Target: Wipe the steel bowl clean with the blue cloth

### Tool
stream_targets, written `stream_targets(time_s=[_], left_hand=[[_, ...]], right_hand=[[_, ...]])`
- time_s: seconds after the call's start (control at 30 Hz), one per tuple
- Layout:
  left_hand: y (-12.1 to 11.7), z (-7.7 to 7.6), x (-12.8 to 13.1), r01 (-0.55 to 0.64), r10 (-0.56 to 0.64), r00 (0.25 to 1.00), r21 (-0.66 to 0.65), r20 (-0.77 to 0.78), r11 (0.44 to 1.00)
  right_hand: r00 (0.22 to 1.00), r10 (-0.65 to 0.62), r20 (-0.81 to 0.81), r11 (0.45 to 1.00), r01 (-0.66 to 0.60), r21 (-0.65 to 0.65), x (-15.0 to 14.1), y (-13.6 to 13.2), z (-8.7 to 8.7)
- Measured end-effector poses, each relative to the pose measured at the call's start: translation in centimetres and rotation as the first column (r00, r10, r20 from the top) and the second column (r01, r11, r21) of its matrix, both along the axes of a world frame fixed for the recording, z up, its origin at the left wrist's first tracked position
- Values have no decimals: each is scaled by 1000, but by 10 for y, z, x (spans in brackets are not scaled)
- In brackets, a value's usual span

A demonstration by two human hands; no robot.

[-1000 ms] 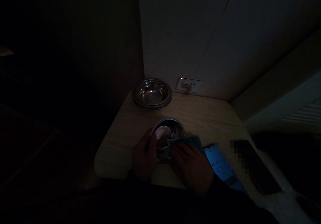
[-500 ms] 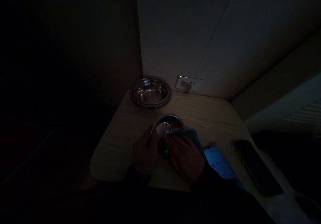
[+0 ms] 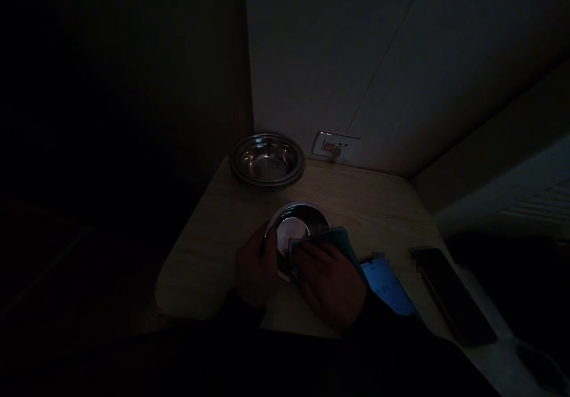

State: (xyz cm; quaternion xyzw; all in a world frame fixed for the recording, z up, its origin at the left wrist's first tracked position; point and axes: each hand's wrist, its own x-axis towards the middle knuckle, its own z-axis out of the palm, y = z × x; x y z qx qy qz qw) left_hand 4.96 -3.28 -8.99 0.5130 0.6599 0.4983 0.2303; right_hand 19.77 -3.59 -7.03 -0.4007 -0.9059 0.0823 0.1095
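Note:
A small shiny metal bowl (image 3: 291, 229) is near the front of the wooden tabletop, its inside facing up. My left hand (image 3: 257, 267) grips its left rim, thumb on the inner side and fingers around the outside. With my right hand (image 3: 330, 282) I hold a green-blue cloth (image 3: 341, 240) against the bowl's inner right side. The cloth hides part of the bowl's right wall. Behind it, at the back left, stands a stack of wider metal bowls (image 3: 267, 162), apart from both hands.
A wall socket with a switch (image 3: 337, 146) sits just above the pale wooden tabletop (image 3: 200, 260). To the right of my right hand lies a lit phone (image 3: 392, 290), partly under my sleeve. Farther right is a dark oblong object (image 3: 456, 296). The scene is very dim.
The small bowl sits flatter, and more of its bottom shows. My right hand and the cloth have shifted slightly left and down in it. My left hand keeps its grip.

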Motion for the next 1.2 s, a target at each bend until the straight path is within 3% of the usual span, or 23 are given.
stream_targets(time_s=[0.2, 0.47, 0.67, 1.0, 1.1, 1.2], left_hand=[[-1, 2, 1, -51, 51, 999, 1, 0, 999], [-1, 5, 3, -3, 2, 1000, -36, -24, 999], [-2, 4, 6, -4, 4, 1000, -60, 5, 998], [0, 4, 9, -46, 46, 996, 6, -79, 999], [0, 4, 8, -44, 45, 995, 12, -94, 999], [-2, 3, 5, -73, 73, 994, 9, -86, 997]], right_hand=[[1000, -11, 8, 1000, 11, 8, -1, -3, 4], [997, -61, 40, 995, 57, 80, -2, -4, 3], [990, -126, 59, 992, 126, 4, -6, -13, 6], [978, -201, 55, 975, 194, 111, -15, 7, -3], [972, -227, 54, 967, 218, 134, -13, 12, 0], [985, -164, 52, 984, 160, 74, -4, 8, 9]])
